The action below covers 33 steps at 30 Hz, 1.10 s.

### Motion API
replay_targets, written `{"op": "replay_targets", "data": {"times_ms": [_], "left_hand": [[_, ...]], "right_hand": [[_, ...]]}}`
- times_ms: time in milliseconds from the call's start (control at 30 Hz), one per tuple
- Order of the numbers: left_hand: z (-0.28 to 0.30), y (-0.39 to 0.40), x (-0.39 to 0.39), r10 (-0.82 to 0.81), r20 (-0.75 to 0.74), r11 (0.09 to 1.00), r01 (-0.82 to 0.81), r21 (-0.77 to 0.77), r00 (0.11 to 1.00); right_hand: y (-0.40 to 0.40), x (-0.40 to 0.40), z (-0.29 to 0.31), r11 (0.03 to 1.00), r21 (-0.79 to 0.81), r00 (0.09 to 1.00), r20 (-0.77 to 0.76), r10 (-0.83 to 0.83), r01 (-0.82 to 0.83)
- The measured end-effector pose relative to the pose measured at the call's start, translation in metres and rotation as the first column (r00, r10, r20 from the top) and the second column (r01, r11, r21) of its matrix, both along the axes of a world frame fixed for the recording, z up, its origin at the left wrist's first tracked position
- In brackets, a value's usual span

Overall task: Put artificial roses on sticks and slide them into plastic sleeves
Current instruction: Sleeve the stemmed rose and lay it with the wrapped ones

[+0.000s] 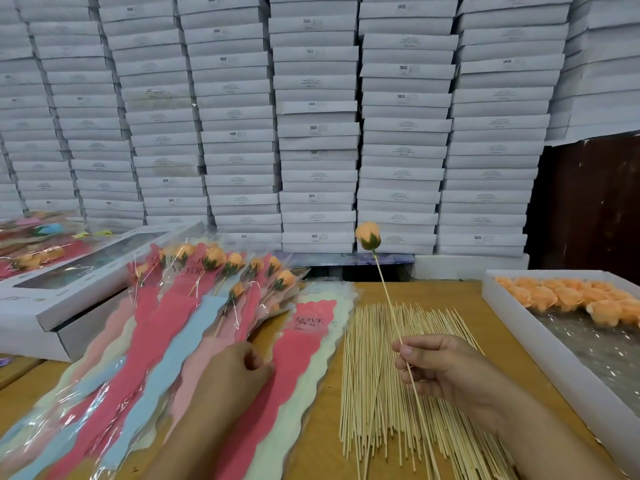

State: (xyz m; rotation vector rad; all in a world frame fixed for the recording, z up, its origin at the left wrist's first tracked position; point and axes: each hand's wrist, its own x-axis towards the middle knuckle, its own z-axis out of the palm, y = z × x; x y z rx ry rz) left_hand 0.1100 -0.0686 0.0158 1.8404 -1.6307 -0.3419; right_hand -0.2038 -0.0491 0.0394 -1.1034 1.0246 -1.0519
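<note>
My right hand (446, 370) pinches a thin wooden stick (388, 299) that points up and away, with an orange rose (368, 236) with a green base on its top end. My left hand (239, 370) lies with curled fingers on a red "LOVE YOU" plastic sleeve (304, 337), which tops a pile of pale sleeves; whether it grips the sleeve is unclear. A heap of loose sticks (388, 393) lies on the wooden table between my hands. Finished roses in sleeves (221, 271) fan out at the left.
A white tray (512, 327) at the right holds several loose orange roses (571, 297) on clear film. A flat white box (59, 306) sits at the left, with more sleeved roses behind it. Stacks of white boxes (315, 133) wall off the far side.
</note>
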Motion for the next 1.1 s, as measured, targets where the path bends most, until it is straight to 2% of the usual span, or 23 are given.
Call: {"op": "replay_targets", "data": {"times_ms": [67,133,200,333,400,467,567,667,733,800,867,933,1033,1100], "left_hand": [[-0.001,0.0,-0.001,-0.018,-0.07,1.0,0.018,0.007,0.997],[-0.001,0.001,-0.005,-0.042,-0.334,0.996,0.068,0.065,0.942],[0.003,0.002,-0.011,-0.072,-0.589,0.973,0.186,0.134,0.805],[0.015,0.013,-0.025,-0.059,-0.884,0.852,0.485,0.198,0.464],[0.017,0.02,-0.032,-0.055,-0.924,0.776,0.598,0.198,0.378],[0.018,0.026,-0.036,-0.093,-0.933,0.683,0.705,0.194,0.347],[0.02,0.033,-0.041,-0.166,-0.923,0.544,0.813,0.208,0.347],[0.022,0.035,-0.041,-0.32,-0.886,0.364,0.907,0.213,0.337],[0.022,0.035,-0.041,-0.352,-0.881,0.3,0.93,0.212,0.314],[0.02,0.036,-0.041,-0.358,-0.867,0.341,0.913,0.224,0.347],[0.016,0.036,-0.042,-0.326,-0.868,0.419,0.88,0.222,0.374],[0.015,0.035,-0.044,-0.264,-0.903,0.526,0.835,0.161,0.34],[0.013,0.03,-0.048,-0.167,-0.933,0.743,0.663,0.094,0.32],[0.011,0.027,-0.048,-0.088,-0.961,0.832,0.55,0.075,0.263]], "right_hand": [[0.0,0.0,0.0,1.0,0.002,1.0,-0.002,0.008,-0.008],[0.0,0.0,0.0,1.0,0.003,1.0,-0.007,0.021,-0.021],[0.0,0.0,-0.001,0.999,0.011,1.0,-0.005,0.03,-0.03],[0.001,0.006,-0.004,0.993,0.071,0.994,0.059,0.089,-0.093],[0.002,0.012,-0.008,0.981,0.122,0.987,0.073,0.141,-0.149],[0.003,0.019,-0.012,0.967,0.16,0.978,0.097,0.184,-0.198],[0.004,0.025,-0.015,0.966,0.163,0.975,0.123,0.184,-0.202],[0.003,0.024,-0.014,0.981,0.136,0.987,0.102,0.123,-0.136],[0.003,0.022,-0.014,0.987,0.133,0.995,0.065,0.08,-0.088],[0.004,0.023,-0.014,0.988,0.135,0.997,0.031,0.068,-0.071],[0.007,0.025,-0.012,0.984,0.141,0.994,0.016,0.106,-0.107],[0.011,0.027,-0.009,0.975,0.132,0.983,0.007,0.182,-0.181],[0.017,0.031,-0.006,0.941,0.094,0.944,-0.011,0.329,-0.326],[0.02,0.034,-0.005,0.916,0.076,0.918,-0.032,0.396,-0.393]]}}
